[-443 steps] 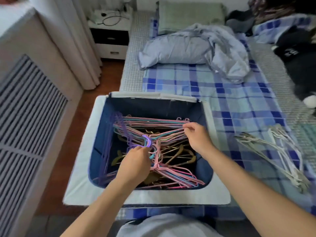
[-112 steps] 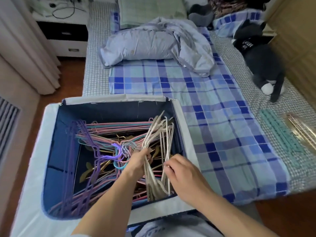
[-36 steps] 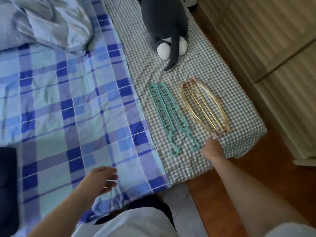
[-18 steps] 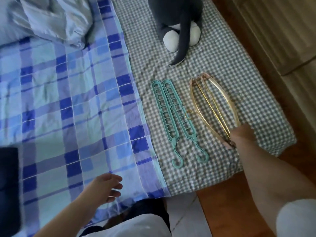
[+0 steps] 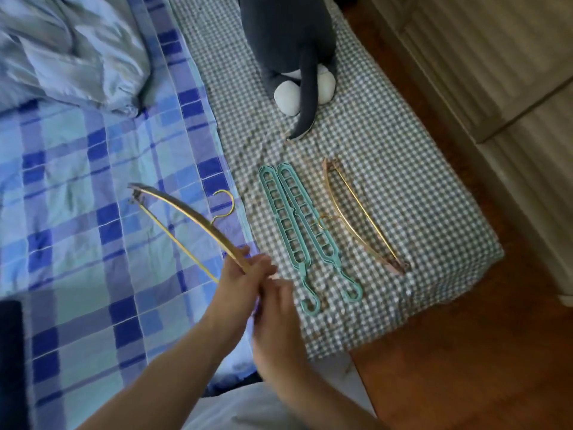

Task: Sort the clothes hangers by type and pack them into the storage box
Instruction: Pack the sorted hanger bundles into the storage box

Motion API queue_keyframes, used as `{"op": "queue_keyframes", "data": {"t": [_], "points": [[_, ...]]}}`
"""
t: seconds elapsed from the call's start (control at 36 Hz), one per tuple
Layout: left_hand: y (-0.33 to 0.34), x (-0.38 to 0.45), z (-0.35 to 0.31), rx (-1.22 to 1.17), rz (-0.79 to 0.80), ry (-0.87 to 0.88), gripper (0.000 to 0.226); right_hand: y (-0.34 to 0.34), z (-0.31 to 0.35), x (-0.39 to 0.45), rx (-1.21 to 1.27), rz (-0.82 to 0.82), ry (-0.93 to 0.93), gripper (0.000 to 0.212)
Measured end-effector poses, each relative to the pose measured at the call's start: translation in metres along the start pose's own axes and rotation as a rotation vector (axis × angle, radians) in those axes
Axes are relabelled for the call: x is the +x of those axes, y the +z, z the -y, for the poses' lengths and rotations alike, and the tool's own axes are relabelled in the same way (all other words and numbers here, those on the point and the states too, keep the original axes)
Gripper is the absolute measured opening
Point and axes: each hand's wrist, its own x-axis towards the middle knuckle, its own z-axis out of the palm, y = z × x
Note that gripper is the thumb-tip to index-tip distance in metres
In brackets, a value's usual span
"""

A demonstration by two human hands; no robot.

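Together, both hands meet above the bed's near edge: the left hand point(image 5: 238, 283) curls around one end of a gold metal hanger point(image 5: 186, 212), while the blurred right hand's point(image 5: 276, 308) grip cannot be told. Right lie two teal slotted plastic hangers point(image 5: 297, 225), another gold hanger point(image 5: 356, 218), a plush cat point(image 5: 291, 41) on the checked sheet point(image 5: 403, 181).

Gold hanger point(image 5: 198, 221); teal slotted hangers point(image 5: 297, 225); blue plaid sheet point(image 5: 77, 212); grey gingham cover point(image 5: 403, 169).
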Motion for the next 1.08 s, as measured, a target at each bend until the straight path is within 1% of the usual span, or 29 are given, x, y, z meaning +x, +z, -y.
{"op": "queue_keyframes", "data": {"t": [0.03, 0.06, 0.08, 0.11, 0.14, 0.17, 0.19, 0.22, 0.25, 0.28, 0.31, 0.33, 0.39, 0.42, 0.44, 0.47, 0.53, 0.64, 0.67, 0.72, 0.78, 0.83, 0.86, 0.92, 0.97, 1.0, 1.08], "points": [[-0.005, 0.005, 0.002, -0.074, -0.074, -0.045, 0.009, 0.008, 0.001, -0.005, -0.037, 0.068, -0.071, 0.023], [-0.013, 0.008, 0.003, -0.122, -0.134, -0.091, 0.011, 0.011, 0.000, -0.006, -0.062, 0.152, -0.157, 0.031], [-0.023, 0.010, 0.004, -0.140, -0.162, -0.130, 0.014, 0.009, -0.009, -0.002, -0.089, 0.246, -0.254, 0.036], [-0.034, 0.011, 0.005, -0.163, -0.163, -0.164, 0.014, 0.004, -0.016, 0.006, -0.135, 0.313, -0.360, 0.037], [-0.045, 0.012, 0.007, -0.193, -0.143, -0.195, 0.013, -0.007, -0.027, 0.018, -0.204, 0.343, -0.398, 0.035], [-0.055, 0.011, 0.008, -0.222, -0.120, -0.223, 0.010, -0.019, -0.039, 0.034, -0.262, 0.327, -0.368, 0.035], [-0.066, 0.010, 0.010, -0.239, -0.109, -0.250, 0.010, -0.032, -0.056, 0.053, -0.299, 0.268, -0.261, 0.037], [-0.074, 0.008, 0.012, -0.237, -0.097, -0.278, 0.011, -0.048, -0.075, 0.072, -0.374, 0.157, -0.137, 0.040], [-0.082, 0.005, 0.015, -0.224, -0.091, -0.305, 0.012, -0.064, -0.097, 0.092, -0.474, 0.030, -0.013, 0.044], [-0.089, 0.002, 0.019, -0.196, -0.096, -0.322, 0.013, -0.080, -0.120, 0.109, -0.624, -0.058, 0.104, 0.052], [-0.093, 0.001, 0.023, -0.151, -0.101, -0.328, 0.014, -0.099, -0.140, 0.124, -0.749, -0.090, 0.232, 0.058], [-0.100, -0.001, 0.027, -0.104, -0.122, -0.325, 0.015, -0.114, -0.161, 0.137, -0.821, -0.058, 0.360, 0.060], [-0.109, -0.003, 0.035, -0.037, -0.161, -0.307, 0.013, -0.141, -0.189, 0.150, -0.879, 0.077, 0.577, 0.051], [-0.115, -0.004, 0.037, -0.027, -0.183, -0.298, 0.009, -0.148, -0.196, 0.152, -0.895, 0.150, 0.613, 0.044], [-0.122, -0.006, 0.040, -0.023, -0.209, -0.289, 0.005, -0.149, -0.200, 0.152, -0.920, 0.176, 0.583, 0.036], [-0.123, -0.005, 0.040, -0.012, -0.225, -0.280, 0.006, -0.151, -0.197, 0.151, -0.941, 0.153, 0.534, 0.028], [-0.130, -0.007, 0.041, 0.012, -0.274, -0.254, 0.013, -0.137, -0.182, 0.148, -0.923, 0.041, 0.475, 0.021], [-0.144, -0.015, 0.043, 0.024, -0.311, -0.180, 0.015, -0.089, -0.125, 0.126, -0.659, -0.174, 0.474, 0.031], [-0.148, -0.018, 0.043, 0.013, -0.307, -0.165, 0.015, -0.076, -0.110, 0.118, -0.595, -0.221, 0.456, 0.031], [-0.159, -0.028, 0.041, -0.010, -0.291, -0.135, 0.014, -0.047, -0.077, 0.098, -0.500, -0.266, 0.392, 0.024], [-0.172, -0.040, 0.037, -0.034, -0.272, -0.090, 0.013, -0.015, -0.045, 0.074, -0.450, -0.245, 0.267, 0.015], [-0.190, -0.055, 0.032, -0.073, -0.278, -0.031, 0.013, 0.018, -0.012, 0.044, -0.386, -0.190, 0.143, 0.013], [-0.206, -0.066, 0.030, -0.090, -0.294, -0.001, 0.014, 0.036, 0.009, 0.026, -0.327, -0.152, 0.125, 0.015], [-0.231, -0.086, 0.023, -0.092, -0.328, 0.068, 0.017, 0.064, 0.043, -0.004, -0.206, -0.048, 0.149, 0.021], [-0.286, -0.123, 0.022, -0.095, -0.363, 0.156, 0.021, 0.107, 0.085, -0.044, -0.166, 0.075, 0.047, 0.022], [-0.301, -0.135, 0.020, -0.094, -0.360, 0.186, 0.021, 0.117, 0.097, -0.054, -0.154, 0.110, 0.004, 0.024], [-0.402, -0.198, 0.036, -0.096, -0.409, 0.313, 0.019, 0.188, 0.152, -0.104, -0.152, 0.194, -0.138, 0.025]]}}
